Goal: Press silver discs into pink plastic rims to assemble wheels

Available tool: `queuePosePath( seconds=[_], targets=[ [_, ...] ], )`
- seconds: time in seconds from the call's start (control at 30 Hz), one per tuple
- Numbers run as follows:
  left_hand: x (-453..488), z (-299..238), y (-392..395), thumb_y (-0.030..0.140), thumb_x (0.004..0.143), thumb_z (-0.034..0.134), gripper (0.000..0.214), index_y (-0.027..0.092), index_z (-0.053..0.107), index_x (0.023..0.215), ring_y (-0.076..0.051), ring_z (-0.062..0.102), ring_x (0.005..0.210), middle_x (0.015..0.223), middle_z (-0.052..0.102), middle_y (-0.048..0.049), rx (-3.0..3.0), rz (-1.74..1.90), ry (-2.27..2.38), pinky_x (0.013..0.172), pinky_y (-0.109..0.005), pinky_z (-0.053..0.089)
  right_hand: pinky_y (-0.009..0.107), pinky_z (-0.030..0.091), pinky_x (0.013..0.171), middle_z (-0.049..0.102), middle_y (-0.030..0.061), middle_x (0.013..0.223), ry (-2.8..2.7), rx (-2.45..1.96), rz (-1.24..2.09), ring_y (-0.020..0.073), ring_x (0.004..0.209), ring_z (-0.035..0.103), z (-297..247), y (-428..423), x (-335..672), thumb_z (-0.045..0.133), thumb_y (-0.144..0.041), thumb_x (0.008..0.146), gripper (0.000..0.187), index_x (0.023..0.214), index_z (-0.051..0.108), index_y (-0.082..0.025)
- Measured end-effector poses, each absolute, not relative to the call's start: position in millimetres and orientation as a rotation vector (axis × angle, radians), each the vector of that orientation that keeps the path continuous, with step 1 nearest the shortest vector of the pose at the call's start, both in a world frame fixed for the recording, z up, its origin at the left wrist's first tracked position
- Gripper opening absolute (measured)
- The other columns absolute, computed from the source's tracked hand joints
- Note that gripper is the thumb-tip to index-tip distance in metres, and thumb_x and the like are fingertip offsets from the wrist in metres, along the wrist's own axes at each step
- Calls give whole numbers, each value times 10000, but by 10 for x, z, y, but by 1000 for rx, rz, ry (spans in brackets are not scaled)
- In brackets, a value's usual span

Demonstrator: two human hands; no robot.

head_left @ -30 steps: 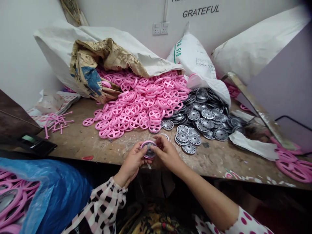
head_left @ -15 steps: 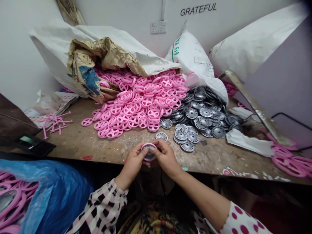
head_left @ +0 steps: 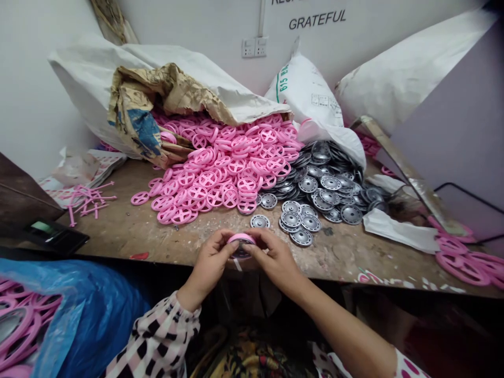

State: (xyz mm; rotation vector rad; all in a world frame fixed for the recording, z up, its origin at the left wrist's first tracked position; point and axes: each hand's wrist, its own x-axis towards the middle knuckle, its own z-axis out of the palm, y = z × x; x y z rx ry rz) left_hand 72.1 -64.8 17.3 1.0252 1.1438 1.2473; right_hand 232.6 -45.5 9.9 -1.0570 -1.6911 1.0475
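My left hand (head_left: 209, 262) and my right hand (head_left: 274, 257) meet over the near edge of a worn wooden table (head_left: 129, 231). Between their fingertips they pinch one pink wheel rim (head_left: 240, 239) with a silver disc seated in it. The rim is tilted, its top edge towards me. Just beyond it a single silver hubcap disc (head_left: 260, 221) lies flat. A heap of pink spoked rims (head_left: 228, 163) spills from a torn sack (head_left: 157, 94). To its right lies a heap of silver discs (head_left: 326, 181).
White sacks (head_left: 311, 94) lean on the back wall. Pink sprue sticks (head_left: 88, 198) and papers lie at the left, with a dark device (head_left: 55, 236) near the edge. A blue bag (head_left: 79, 310) of large pink wheels sits lower left; more large pink wheels (head_left: 468, 260) lie far right.
Both hands have stayed together on the pink rim and drawn slightly nearer the table edge. The rim has tipped from facing up to showing mostly its upper edge.
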Motion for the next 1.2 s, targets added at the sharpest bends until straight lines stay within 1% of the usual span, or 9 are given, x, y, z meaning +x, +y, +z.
queuePosePath(
  seconds=[0.1,0.2,0.4,0.57,0.73,0.83,1.0,1.1,1.2],
  targets=[
    [729,205,-671,394,699,761,345,188,542,867,-107,579,644,726,608,34,835,1212,1062,648,-230,485,309,481,766,676,39,941,-1499,-1004,1287,192,851,620,117,-485,2303,598,-414,850,262,1018,634,-216],
    [734,239,-697,407,704,756,365,184,564,919,-133,606,713,797,637,4,870,1171,1085,665,-239,487,301,491,762,678,28,889,-1497,-985,1330,187,839,628,127,-522,2286,577,-429,865,254,984,642,-214],
    [730,311,-740,359,802,654,202,169,616,857,-138,579,739,776,630,-10,1157,1162,1116,689,-227,457,272,493,686,659,21,847,-1476,-935,1407,170,790,611,202,-581,2292,587,-433,864,244,953,646,-213],
    [829,251,-800,275,769,636,112,172,594,778,-103,513,606,658,583,29,1070,1238,1224,592,-202,403,259,468,692,660,18,813,-1269,-912,1457,151,749,591,131,-640,2244,662,-411,812,224,873,664,-195],
    [843,187,-834,311,704,685,191,165,571,747,-95,500,580,632,576,35,955,1161,1182,574,-202,398,259,458,670,641,-4,739,-1247,-921,1611,142,698,583,1,-651,2312,676,-438,792,254,851,630,-195],
    [825,209,-839,373,690,726,276,163,567,771,-105,529,617,669,603,24,930,1126,1115,605,-211,421,270,465,706,656,11,825,-1424,-947,1550,155,768,600,-13,-640,2378,632,-463,828,277,924,624,-203],
    [865,251,-839,422,724,720,309,160,584,816,-130,572,729,771,641,-8,993,1112,1061,687,-233,456,328,450,905,648,67,1139,-1540,-1011,1395,202,1038,596,24,-639,2371,578,-499,859,431,1178,584,-208],
    [844,248,-853,414,758,698,301,173,576,891,-138,585,779,805,628,-8,1064,1122,1115,735,-250,466,309,460,866,681,61,1042,-1656,-970,1344,190,971,618,113,-641,2364,489,-461,923,350,1078,640,-186],
    [744,274,-888,379,770,705,436,222,518,1131,-152,600,855,962,623,-25,1169,1167,1253,805,-292,479,267,461,788,683,43,970,-1757,-974,1164,162,889,622,272,-664,2397,478,-389,947,289,1068,636,-180]
  ],
)
